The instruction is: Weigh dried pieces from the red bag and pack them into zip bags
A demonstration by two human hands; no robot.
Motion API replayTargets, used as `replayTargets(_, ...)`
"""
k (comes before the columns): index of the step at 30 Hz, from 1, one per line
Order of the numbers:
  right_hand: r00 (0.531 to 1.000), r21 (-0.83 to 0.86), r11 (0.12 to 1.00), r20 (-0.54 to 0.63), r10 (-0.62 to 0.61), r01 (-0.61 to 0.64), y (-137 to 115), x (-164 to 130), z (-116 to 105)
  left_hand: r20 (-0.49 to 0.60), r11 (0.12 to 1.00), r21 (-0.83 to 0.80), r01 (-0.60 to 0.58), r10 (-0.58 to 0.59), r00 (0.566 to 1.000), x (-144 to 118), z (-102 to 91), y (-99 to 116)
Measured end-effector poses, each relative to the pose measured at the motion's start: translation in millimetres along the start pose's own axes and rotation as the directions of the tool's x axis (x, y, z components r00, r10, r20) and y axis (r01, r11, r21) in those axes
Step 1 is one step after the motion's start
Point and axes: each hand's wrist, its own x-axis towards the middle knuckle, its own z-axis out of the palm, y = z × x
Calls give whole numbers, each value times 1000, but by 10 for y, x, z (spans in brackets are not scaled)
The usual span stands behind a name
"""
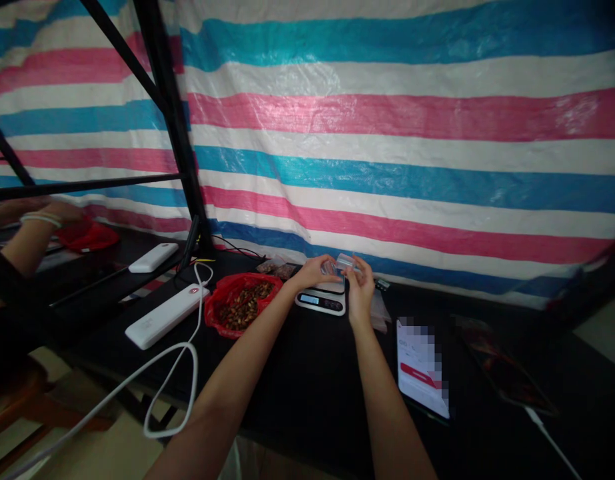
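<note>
Above a small white digital scale (321, 303) with a lit display, both hands are raised close together. My right hand (361, 283) grips a small clear plastic container (345, 261), tilted toward the left. Curled around another clear plastic piece (328, 268) is my left hand (314, 270); whether that piece is part of the container I cannot tell. The hands and clear plastic partly cover the weighing plate. Left of the scale sits a red plastic bag (218, 303), open at the top, holding many small brown and yellowish pieces (244, 303).
Small filled clear packets (282, 269) lie behind the red bag. Flat clear bags (380, 312) rest beside my right wrist. A lit phone (421, 370), a dark phone (504, 367) on a cable and a white power bank (164, 317) share the black table. Another person's arm (24, 250) shows at left.
</note>
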Motion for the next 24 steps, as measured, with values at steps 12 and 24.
replayTargets(12,986,7,994,127,109,-111,102,-101,83,-30,962,267,-61,72,997,-244,-281,-17)
replayTargets(24,591,-210,900,804,-64,383,-178,-967,771,79,900,274,339,-372,925,-1506,-1434,-524)
